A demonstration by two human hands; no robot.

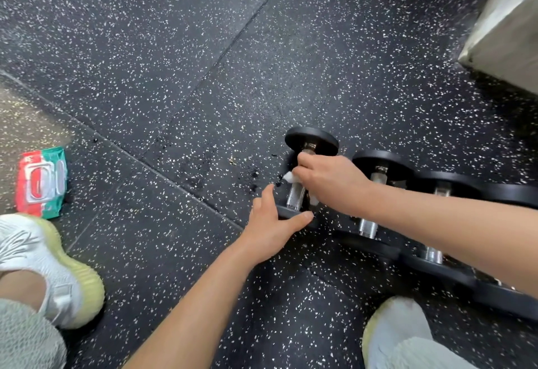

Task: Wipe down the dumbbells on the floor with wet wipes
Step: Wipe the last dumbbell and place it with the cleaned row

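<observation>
Right hand [329,182] clamps a white wipe [288,176] around the handle of the leftmost dumbbell [297,194], right of frame centre on the floor [174,77]. Handle's long axis runs up-down in frame. Left hand [272,223], spread, rests on the near plate. More dumbbells [375,194] to the right. Wipe pack [42,182] far left.

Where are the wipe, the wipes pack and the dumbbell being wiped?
wet wipe [288,177]: head view, white corner sticking out of the right hand.
wipes pack [42,183]: head view, its flip lid.
leftmost dumbbell [295,197]: head view, bare knurled handle below the right hand.
</observation>
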